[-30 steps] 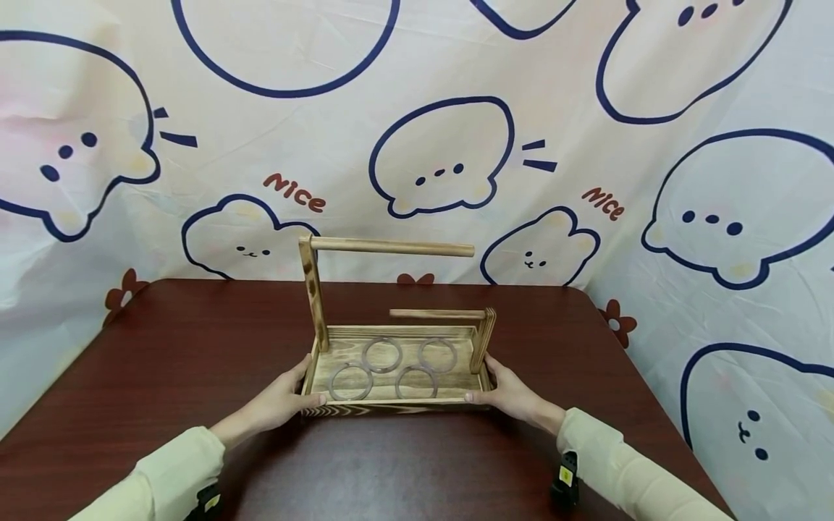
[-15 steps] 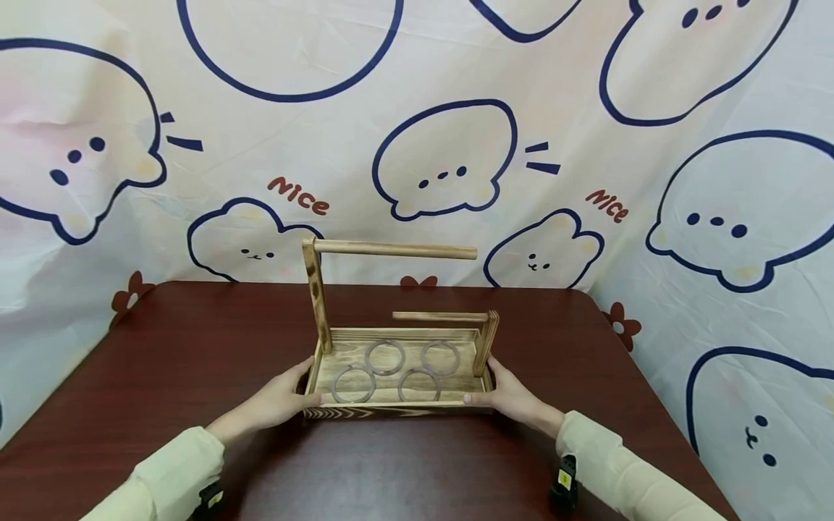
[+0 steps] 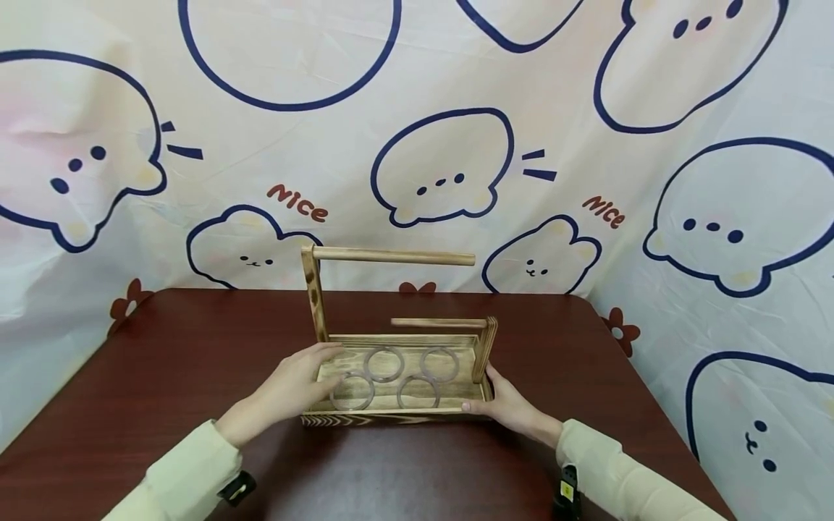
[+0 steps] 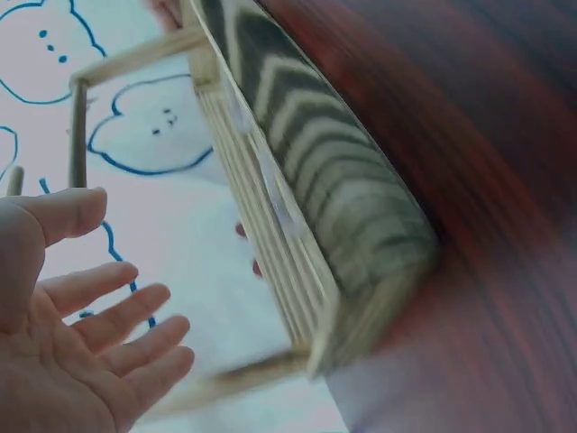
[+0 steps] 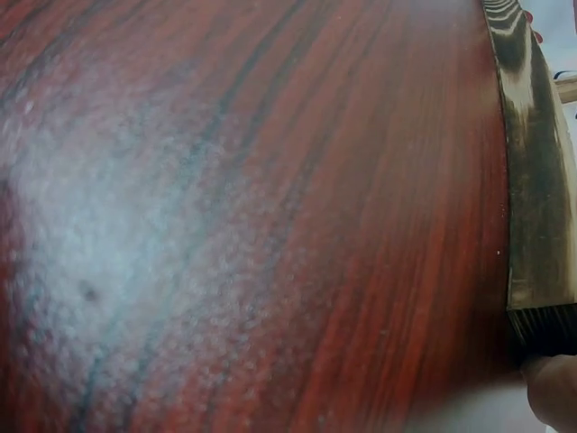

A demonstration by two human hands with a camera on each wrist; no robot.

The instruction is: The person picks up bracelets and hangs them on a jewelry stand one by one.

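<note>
A long wooden tray (image 3: 391, 418) with a scorched grain pattern sits on the table. At its left end stands a tall wooden post (image 3: 314, 297) with a long dowel (image 3: 394, 255) pointing right. A shorter wooden post (image 3: 483, 353) at the right end carries a dowel (image 3: 438, 323) pointing left. Several pale translucent rings lie flat on the tray floor. My left hand (image 3: 296, 380) is over the tray's left end; the left wrist view shows its palm (image 4: 81, 361) bare, fingers extended. My right hand (image 3: 511, 405) grips the right end, its thumb (image 5: 552, 397) by the tray corner.
The dark red-brown tabletop (image 3: 365, 477) extends around the tray. Behind it and to both sides hangs a pale cloth (image 3: 554, 72) with cartoon drawings. Black wrist devices (image 3: 237, 488) sit at the sleeves.
My left hand has let go of the tray's left end and moved up and inward over it. The right hand keeps its grip, and the tray stays in place.
</note>
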